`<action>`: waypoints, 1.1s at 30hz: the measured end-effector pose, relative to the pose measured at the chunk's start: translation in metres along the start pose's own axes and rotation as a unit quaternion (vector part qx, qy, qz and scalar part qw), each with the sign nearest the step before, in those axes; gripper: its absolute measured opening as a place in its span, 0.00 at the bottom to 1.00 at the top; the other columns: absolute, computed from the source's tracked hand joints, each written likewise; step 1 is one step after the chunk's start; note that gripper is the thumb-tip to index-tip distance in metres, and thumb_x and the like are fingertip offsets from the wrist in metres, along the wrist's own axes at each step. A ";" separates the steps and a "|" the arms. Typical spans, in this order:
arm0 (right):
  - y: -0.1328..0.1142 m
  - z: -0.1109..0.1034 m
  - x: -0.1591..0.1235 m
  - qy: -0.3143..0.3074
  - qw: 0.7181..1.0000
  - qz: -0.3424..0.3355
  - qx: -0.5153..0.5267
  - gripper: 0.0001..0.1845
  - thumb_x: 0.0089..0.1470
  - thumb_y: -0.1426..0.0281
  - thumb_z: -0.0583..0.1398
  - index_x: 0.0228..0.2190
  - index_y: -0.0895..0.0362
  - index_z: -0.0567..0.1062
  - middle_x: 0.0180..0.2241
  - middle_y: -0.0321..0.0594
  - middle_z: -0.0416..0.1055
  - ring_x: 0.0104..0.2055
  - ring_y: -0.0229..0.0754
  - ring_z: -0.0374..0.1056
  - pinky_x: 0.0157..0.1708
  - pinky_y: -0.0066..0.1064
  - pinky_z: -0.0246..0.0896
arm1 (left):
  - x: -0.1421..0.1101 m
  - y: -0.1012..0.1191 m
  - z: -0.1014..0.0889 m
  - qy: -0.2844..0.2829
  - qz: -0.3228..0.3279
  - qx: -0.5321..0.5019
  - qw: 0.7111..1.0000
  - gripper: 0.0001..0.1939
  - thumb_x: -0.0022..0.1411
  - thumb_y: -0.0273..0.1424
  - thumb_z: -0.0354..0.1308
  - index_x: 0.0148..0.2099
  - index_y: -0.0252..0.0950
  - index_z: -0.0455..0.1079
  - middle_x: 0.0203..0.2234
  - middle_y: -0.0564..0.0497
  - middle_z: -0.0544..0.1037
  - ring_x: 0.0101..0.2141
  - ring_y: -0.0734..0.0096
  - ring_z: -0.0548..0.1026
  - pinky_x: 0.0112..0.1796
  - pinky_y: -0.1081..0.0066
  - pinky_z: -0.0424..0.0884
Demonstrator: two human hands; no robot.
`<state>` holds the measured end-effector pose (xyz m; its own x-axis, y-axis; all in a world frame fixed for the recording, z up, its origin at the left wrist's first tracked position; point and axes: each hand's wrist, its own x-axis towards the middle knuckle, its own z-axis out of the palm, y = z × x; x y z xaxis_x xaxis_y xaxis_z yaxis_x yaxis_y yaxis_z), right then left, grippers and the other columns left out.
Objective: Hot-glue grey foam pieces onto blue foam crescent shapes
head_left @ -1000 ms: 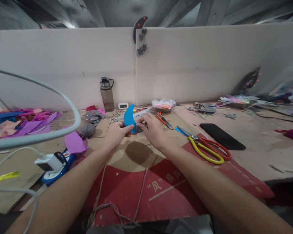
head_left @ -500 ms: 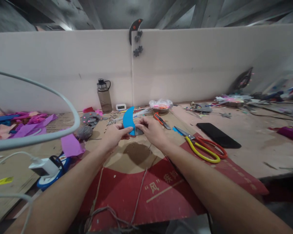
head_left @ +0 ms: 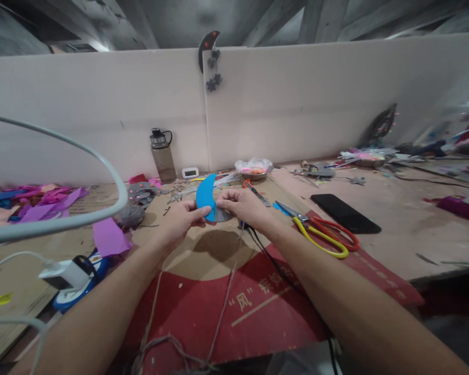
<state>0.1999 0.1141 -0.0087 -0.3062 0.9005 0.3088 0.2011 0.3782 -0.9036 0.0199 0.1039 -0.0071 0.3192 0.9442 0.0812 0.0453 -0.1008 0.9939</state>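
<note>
A bright blue crescent (head_left: pixel 205 195) is held up over the cardboard, its tip pointing upward. My left hand (head_left: pixel 182 221) pinches its lower left part between thumb and fingers. On the right side of the crescent, a section wrapped in grey yarn (head_left: pixel 222 215) shows beneath the fingers of my right hand (head_left: pixel 242 207), which are closed on it. A grey yarn strand (head_left: pixel 230 284) runs down from near my right hand across the red-printed cardboard (head_left: pixel 199 302) to a loose tangle of yarn (head_left: pixel 172 344) at the front edge. My fingertips partly cover the wrapped section.
Right of my hands lie scissors (head_left: pixel 328 237) with red and yellow handles, a utility knife (head_left: pixel 259 194) and a black phone (head_left: pixel 346 212). A bottle (head_left: pixel 163 159) stands behind. Leftward are a grey yarn ball (head_left: pixel 131 215), purple scraps (head_left: pixel 111 238), a charger (head_left: pixel 64 275) and a looping pale tube (head_left: pixel 109 169).
Both hands keep their hold while the crescent tilts slightly and more of the grey-wrapped section shows. The view has shifted a little, and a black cable now shows beside my right forearm.
</note>
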 end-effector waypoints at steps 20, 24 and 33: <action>-0.005 0.005 -0.004 0.025 1.000 0.005 0.000 0.09 0.43 0.66 0.61 0.20 0.58 0.69 0.19 0.32 0.64 0.22 0.32 0.58 0.21 0.25 0.52 | -0.003 0.002 0.007 0.018 -0.029 -0.001 0.999 0.14 0.41 0.33 0.67 0.31 0.33 0.71 0.23 0.50 0.75 0.22 0.75 0.71 0.23 0.76 0.59; -0.004 0.004 -0.005 0.000 0.999 0.031 0.022 0.11 0.44 0.64 0.61 0.21 0.58 0.68 0.17 0.30 0.62 0.19 0.30 0.54 0.19 0.24 0.48 | -0.003 0.001 0.007 0.030 -0.037 -0.007 0.999 0.14 0.38 0.32 0.68 0.30 0.32 0.71 0.23 0.51 0.74 0.21 0.78 0.68 0.23 0.76 0.60; 0.006 -0.008 -0.005 -0.117 0.988 0.072 0.064 0.13 0.48 0.59 0.58 0.23 0.56 0.68 0.18 0.29 0.58 0.17 0.29 0.49 0.16 0.23 0.40 | -0.005 -0.001 0.003 -0.050 -0.054 -0.068 0.995 0.18 0.40 0.30 0.68 0.37 0.34 0.73 0.30 0.49 0.77 0.30 0.71 0.74 0.32 0.71 0.66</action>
<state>0.2102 0.1131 -0.0132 -0.4928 0.8630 0.1108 0.1431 0.2060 -0.9680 0.0216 0.0986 -0.0082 0.4123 0.9106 -0.0287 -0.0422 0.0505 0.9978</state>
